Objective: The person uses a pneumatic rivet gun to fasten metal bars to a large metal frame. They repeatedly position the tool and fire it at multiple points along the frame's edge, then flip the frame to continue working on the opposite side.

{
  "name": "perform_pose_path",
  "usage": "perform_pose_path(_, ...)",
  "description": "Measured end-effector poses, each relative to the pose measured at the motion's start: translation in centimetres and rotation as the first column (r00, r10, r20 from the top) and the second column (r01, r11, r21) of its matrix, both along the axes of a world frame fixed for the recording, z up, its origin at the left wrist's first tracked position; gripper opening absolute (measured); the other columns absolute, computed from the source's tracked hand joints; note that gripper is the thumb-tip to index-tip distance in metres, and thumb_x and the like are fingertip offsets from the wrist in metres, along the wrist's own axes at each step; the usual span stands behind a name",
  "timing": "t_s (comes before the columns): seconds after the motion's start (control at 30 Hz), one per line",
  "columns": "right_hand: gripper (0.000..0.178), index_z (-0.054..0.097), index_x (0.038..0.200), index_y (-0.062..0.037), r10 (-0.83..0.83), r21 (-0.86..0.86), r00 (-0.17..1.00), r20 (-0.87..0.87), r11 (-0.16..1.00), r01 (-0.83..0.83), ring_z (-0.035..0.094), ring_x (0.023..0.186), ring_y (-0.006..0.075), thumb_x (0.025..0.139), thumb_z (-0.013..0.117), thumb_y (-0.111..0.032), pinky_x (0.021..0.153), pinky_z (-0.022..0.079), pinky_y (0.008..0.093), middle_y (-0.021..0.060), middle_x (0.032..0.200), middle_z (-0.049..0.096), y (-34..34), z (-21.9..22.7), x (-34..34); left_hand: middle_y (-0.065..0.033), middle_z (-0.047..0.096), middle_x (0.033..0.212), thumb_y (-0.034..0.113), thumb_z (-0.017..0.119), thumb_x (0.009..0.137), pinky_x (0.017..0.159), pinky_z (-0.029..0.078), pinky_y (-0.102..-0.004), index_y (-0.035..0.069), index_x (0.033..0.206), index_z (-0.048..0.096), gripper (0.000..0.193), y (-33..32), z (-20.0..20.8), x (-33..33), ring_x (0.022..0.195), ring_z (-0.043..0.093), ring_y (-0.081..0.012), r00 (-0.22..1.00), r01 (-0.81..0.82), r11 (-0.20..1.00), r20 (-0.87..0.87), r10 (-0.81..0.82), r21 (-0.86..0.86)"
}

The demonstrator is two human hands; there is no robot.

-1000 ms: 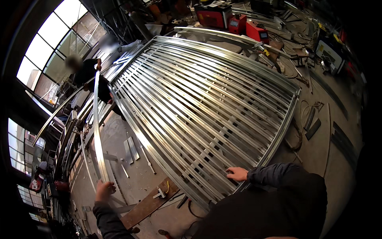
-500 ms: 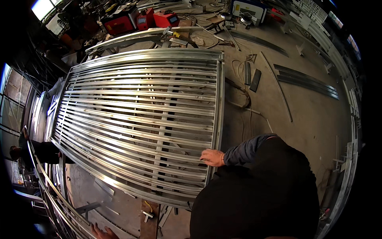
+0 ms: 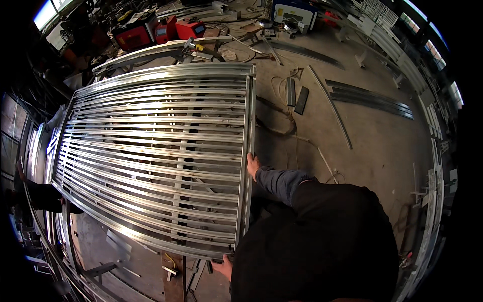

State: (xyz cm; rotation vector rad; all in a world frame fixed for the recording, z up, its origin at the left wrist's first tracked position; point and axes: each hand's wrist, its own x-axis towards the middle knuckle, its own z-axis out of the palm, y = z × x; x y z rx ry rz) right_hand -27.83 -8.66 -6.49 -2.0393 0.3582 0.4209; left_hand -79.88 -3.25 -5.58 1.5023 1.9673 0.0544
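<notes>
A large silver metal frame [image 3: 250, 116] with several parallel bars lies flat, raised off the floor. My right hand [image 3: 253, 165] is closed on its right end rail, part of the fingers hidden by the rail. Beside the near right corner of the frame is my left hand [image 3: 223, 267], its thumb and fingers apart. I cannot tell whether it touches the metal. A strip of dark support [image 3: 182, 201] shows beneath the bars.
Another person's dark sleeve [image 3: 46, 197] is at the frame's left end. A hammer [image 3: 188, 43] lies beyond the far side, near red machines [image 3: 190, 28]. Dark metal strips [image 3: 372, 98] and a long thin bar [image 3: 329, 105] lie on the floor at right, with a hose [image 3: 282, 132] nearer the frame.
My right hand has gone from the bars to the end rail. My left hand has come from the lower left to the near right corner. The whole view has shifted.
</notes>
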Motion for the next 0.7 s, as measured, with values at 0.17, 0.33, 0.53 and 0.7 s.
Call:
perform_pose_path(0.17, 0.105, 0.043, 0.160, 0.0099, -0.021, 0.109, 0.994, -0.106, 0.994, 0.033, 0.043, 0.155, 0.0394, 0.104, 0.043, -0.079, 0.125, 0.034, 0.0408, 0.0282, 0.164, 0.049, 0.4, -0.1, -0.1, -0.0249, 0.051, 0.147, 0.017, 0.077, 0.097, 0.103, 0.052, -0.0491, -0.003, 0.153, 0.048, 0.066, -3.3, 4.6, 2.8, 0.130, 0.057, -0.0411, 0.959, -0.230, 0.970, 0.188, 0.211, 0.083)
perform_pose_path(0.33, 0.111, 0.042, 0.163, 0.0049, 0.200, 0.342, 0.928, -0.314, 0.936, -0.086, 0.037, 0.159, 0.0309, 0.099, 0.045, -0.086, 0.127, 0.031, 0.0382, 0.0231, 0.169, 0.044, -0.9, 1.8, 0.5, -0.0245, 0.053, 0.146, 0.017, 0.077, 0.096, 0.103, 0.052, -0.0491, -0.002, 0.150, 0.051, 0.063, -5.2, 4.8, 6.4, 0.129, 0.058, -0.0408, 0.954, -0.287, 0.954, 0.116, 0.277, 0.082)
perform_pose_path(0.53, 0.114, 0.049, 0.163, -0.0053, 0.590, 0.489, 0.757, -0.283, 0.767, -0.415, 0.039, 0.159, 0.0301, 0.092, 0.045, -0.094, 0.127, 0.031, 0.0393, 0.0196, 0.168, 0.048, -4.2, -0.7, 3.1, -0.0239, 0.055, 0.144, 0.016, 0.077, 0.096, 0.103, 0.052, -0.0491, -0.001, 0.147, 0.054, 0.059, -6.4, 5.8, 13.0, 0.129, 0.059, -0.0406, 0.957, -0.280, 0.959, 0.085, 0.276, 0.039)
perform_pose_path(0.7, 0.110, 0.055, 0.153, -0.0005, 0.780, 0.376, 0.355, -0.514, 0.578, -0.725, 0.071, 0.107, 0.0275, 0.089, 0.061, -0.089, 0.086, 0.057, 0.0435, 0.0156, 0.133, 0.069, -7.3, -0.9, 11.0, -0.0235, 0.056, 0.143, 0.015, 0.077, 0.096, 0.103, 0.052, -0.0490, -0.001, 0.145, 0.056, 0.055, -6.0, 6.4, 17.3, 0.129, 0.059, -0.0403, 0.978, -0.173, 0.984, 0.108, 0.177, -0.046)
